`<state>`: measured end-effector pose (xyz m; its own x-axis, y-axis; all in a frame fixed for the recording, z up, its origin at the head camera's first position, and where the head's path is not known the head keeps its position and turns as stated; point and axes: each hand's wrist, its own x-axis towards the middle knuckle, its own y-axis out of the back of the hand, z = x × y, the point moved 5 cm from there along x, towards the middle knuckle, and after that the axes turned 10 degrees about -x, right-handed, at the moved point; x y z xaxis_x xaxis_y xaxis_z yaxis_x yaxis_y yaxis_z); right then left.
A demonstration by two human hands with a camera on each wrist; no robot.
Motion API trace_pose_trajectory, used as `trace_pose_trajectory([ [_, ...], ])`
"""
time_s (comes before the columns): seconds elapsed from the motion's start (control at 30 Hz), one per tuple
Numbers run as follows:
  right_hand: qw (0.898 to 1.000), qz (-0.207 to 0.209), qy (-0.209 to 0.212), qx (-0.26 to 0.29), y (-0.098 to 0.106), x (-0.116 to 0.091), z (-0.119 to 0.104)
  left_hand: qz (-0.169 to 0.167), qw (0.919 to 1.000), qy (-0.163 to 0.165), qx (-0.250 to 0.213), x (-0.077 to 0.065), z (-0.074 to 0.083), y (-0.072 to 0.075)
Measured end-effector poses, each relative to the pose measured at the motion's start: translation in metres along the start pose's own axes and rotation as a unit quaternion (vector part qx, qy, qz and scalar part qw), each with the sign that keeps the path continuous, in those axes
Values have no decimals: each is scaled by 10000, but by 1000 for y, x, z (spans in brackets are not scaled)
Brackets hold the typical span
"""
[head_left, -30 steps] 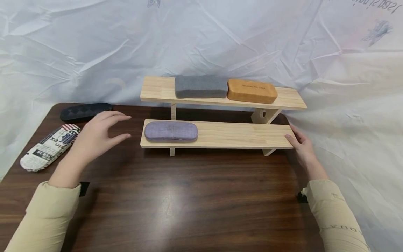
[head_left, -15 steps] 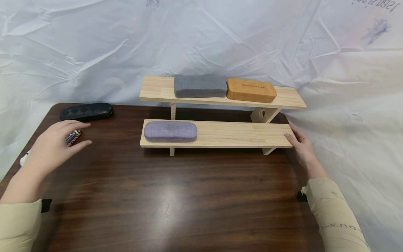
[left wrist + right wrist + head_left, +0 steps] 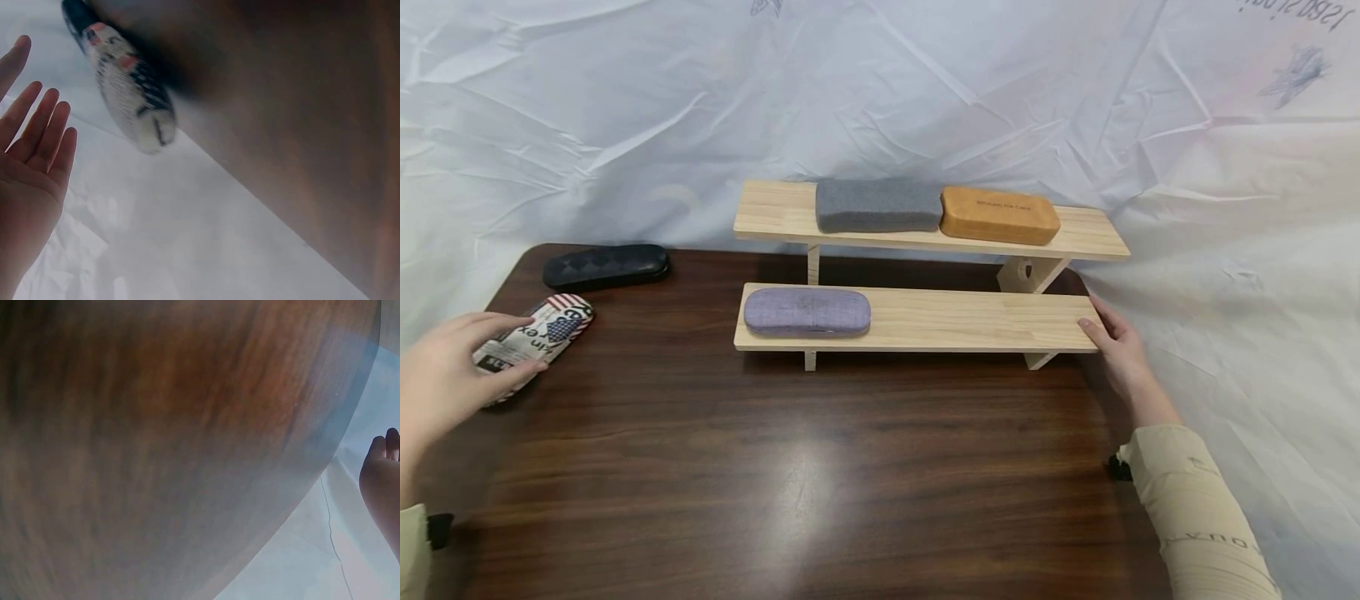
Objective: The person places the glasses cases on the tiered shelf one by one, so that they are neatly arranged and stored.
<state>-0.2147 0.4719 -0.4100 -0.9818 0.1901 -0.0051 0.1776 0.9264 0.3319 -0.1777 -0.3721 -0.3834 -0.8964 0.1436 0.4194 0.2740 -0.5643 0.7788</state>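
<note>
My left hand [image 3: 452, 375] hovers at the left side of the table, thumb and fingers apart, over a glasses case with newspaper and flag print [image 3: 559, 327]. In the left wrist view, a gap separates its straight fingers from the printed case [image 3: 134, 94]. My right hand [image 3: 1123, 354] holds the right end of the lower board of a two-tier wooden shelf [image 3: 955, 321], thumb on top; its other fingers are partly hidden. On that board's left end lies a purple glasses case [image 3: 807, 312]. The upper board carries a grey case [image 3: 878, 207] and an orange-brown case [image 3: 1000, 216], side by side.
A black glasses case [image 3: 606, 267] lies at the table's back left, behind the printed one. The dark wooden table [image 3: 850, 467] has rounded back corners. White wrinkled sheeting [image 3: 625, 108] hangs behind it and along the right side.
My left hand has moved left and down from beside the shelf's left end to the printed case, passing over it. The right hand and the cases have stayed in place.
</note>
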Motion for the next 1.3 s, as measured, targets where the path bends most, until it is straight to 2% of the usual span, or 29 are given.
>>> trace_pose_trajectory([
  [0.2,9999,-1,-56,-92,0,0,1,75,10000,-25,28,-6,-20,0],
  [0.33,10000,-11,76,5,1,1,1,111,9999,-53,15,-5,-35,-1],
  [0.53,10000,-45,37,-24,1,1,1,-295,9983,419,295,-4,-48,-4],
  [0.67,9999,-49,-2,-147,1,1,1,-589,9943,736,489,-1,-52,-5],
  [0.77,9999,-11,-1,-163,1,2,2,-729,9925,818,539,1,-53,-5],
  [1.0,9999,-22,53,-87,1,1,1,-813,9924,866,307,4,-54,-4],
  [1.3,10000,-23,5,-87,1,2,1,-885,9901,1059,257,5,-52,-4],
])
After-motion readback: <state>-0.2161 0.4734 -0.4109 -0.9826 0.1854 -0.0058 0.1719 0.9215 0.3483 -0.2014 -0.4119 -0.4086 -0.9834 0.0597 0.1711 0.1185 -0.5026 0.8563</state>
